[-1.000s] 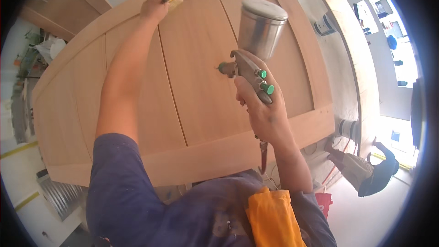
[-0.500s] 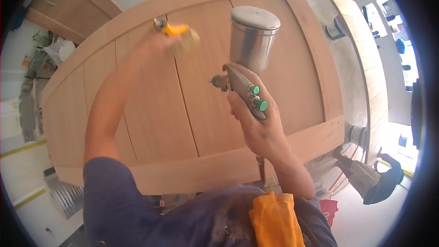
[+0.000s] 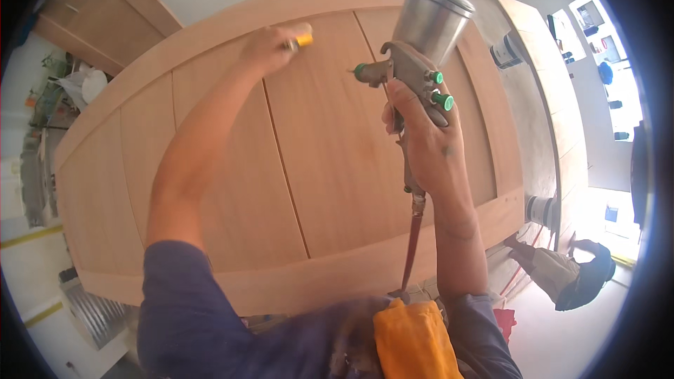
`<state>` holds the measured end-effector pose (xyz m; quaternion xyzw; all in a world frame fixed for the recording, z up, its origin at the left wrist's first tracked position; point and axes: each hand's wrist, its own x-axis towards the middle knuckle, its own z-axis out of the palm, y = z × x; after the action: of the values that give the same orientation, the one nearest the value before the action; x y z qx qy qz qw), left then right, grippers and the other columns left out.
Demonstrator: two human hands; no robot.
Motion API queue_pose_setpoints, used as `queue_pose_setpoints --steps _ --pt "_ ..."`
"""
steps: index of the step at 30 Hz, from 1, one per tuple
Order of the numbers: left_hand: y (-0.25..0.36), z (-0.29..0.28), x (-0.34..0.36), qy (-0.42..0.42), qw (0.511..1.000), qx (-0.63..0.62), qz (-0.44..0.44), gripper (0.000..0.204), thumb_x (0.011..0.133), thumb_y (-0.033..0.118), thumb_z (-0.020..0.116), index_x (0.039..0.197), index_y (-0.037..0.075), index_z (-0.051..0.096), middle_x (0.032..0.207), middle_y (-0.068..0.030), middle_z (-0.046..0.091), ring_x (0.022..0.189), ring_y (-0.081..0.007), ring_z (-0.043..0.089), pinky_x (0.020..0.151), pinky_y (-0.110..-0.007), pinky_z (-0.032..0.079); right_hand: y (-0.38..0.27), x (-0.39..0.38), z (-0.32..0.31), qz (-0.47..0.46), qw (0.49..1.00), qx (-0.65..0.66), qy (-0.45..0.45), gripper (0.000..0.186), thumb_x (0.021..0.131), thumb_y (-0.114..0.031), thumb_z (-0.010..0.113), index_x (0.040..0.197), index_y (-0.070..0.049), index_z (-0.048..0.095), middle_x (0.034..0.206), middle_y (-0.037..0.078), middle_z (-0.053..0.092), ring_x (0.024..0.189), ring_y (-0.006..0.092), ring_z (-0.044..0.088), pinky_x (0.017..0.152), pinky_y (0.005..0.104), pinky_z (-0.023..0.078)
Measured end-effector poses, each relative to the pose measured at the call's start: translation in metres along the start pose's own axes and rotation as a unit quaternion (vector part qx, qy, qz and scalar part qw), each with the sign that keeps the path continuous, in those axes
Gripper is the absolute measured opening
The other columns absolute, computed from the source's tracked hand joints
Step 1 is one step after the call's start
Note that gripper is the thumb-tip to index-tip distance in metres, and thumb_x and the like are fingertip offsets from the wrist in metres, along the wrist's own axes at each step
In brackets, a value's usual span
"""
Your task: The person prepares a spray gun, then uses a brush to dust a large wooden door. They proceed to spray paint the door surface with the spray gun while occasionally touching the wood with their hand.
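Note:
My left hand [image 3: 267,50] reaches over the far part of a large wooden door panel [image 3: 239,189] with vertical grooves. Its fingers close around a yellow-handled brush [image 3: 304,40], whose pale bristles are partly hidden and blurred. Nearer the right side, my right hand [image 3: 432,133] grips a metal spray gun [image 3: 408,63] with green knobs, held above the panel. A silver cup [image 3: 433,20] sits on top of the gun, tilted to the right. From the gun's handle a dark red hose [image 3: 413,249] runs down toward my body.
Another pale panel [image 3: 572,126] stands along the right, with buckets [image 3: 507,50] beside it. A person [image 3: 562,274] bends over at the lower right. A brown panel [image 3: 98,10] leans at the far left. An orange cloth [image 3: 418,340] hangs at my front.
My right hand has lifted the spray gun up and to the right, showing more of its hose. My left hand has swept the brush slightly farther away and to the right.

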<state>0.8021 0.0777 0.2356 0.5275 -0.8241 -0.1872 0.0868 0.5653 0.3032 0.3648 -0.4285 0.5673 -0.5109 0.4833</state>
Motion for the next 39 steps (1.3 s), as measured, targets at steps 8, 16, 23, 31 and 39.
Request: queue_pose_setpoints --steps 8,16,23,31,39 --pt "-0.039 -0.008 -0.048 -0.169 0.964 -0.203 -0.035 0.049 0.091 0.029 0.083 0.136 0.013 0.074 0.119 -0.0036 0.079 0.102 -0.0186 0.073 0.09 -0.037 0.058 0.016 -0.004 0.002 -0.026 0.988 -0.097 -0.114 0.042 0.105 -0.015 0.065 0.145 -0.002 0.059 0.111 0.011 0.075 0.092 0.0151 0.066 0.085 0.0321 0.055" --pt "0.021 0.031 -0.19 -0.122 0.949 -0.183 0.226 0.042 0.091 0.019 0.08 0.133 0.019 0.077 0.102 -0.0135 0.079 0.089 -0.0251 0.076 0.08 -0.037 0.058 0.005 -0.049 -0.007 0.087 0.969 -0.096 -0.209 0.044 0.104 -0.012 0.064 0.147 -0.004 0.058 0.115 0.015 0.075 0.099 0.0185 0.069 0.091 0.0341 0.054" --pt "0.023 0.016 -0.215 -0.173 0.937 -0.284 -0.107 0.038 0.092 0.021 0.08 0.13 0.015 0.077 0.111 -0.0087 0.081 0.102 -0.0188 0.075 0.092 -0.038 0.057 0.002 -0.085 -0.02 0.093 0.952 -0.105 -0.274 0.044 0.104 -0.008 0.062 0.148 -0.005 0.057 0.113 0.014 0.076 0.092 0.0174 0.067 0.088 0.0342 0.054" --pt "0.045 0.035 -0.305 -0.345 0.891 -0.271 0.113 0.033 0.099 0.019 0.073 0.132 0.012 0.076 0.119 -0.0097 0.08 0.101 -0.0158 0.075 0.092 -0.032 0.059 0.002 -0.119 -0.026 0.142 0.946 -0.124 -0.264 0.045 0.104 -0.009 0.062 0.149 -0.006 0.057 0.115 0.015 0.077 0.096 0.0191 0.07 0.091 0.0342 0.054" --pt "0.082 0.055 -0.288 -0.326 0.906 -0.27 -0.001 0.045 0.093 0.027 0.079 0.135 0.014 0.075 0.118 -0.008 0.079 0.111 -0.019 0.072 0.097 -0.036 0.057 0.001 -0.134 -0.051 0.169 0.939 -0.132 -0.268 0.046 0.104 -0.01 0.062 0.15 -0.006 0.057 0.114 0.016 0.076 0.096 0.0218 0.071 0.09 0.0353 0.054"
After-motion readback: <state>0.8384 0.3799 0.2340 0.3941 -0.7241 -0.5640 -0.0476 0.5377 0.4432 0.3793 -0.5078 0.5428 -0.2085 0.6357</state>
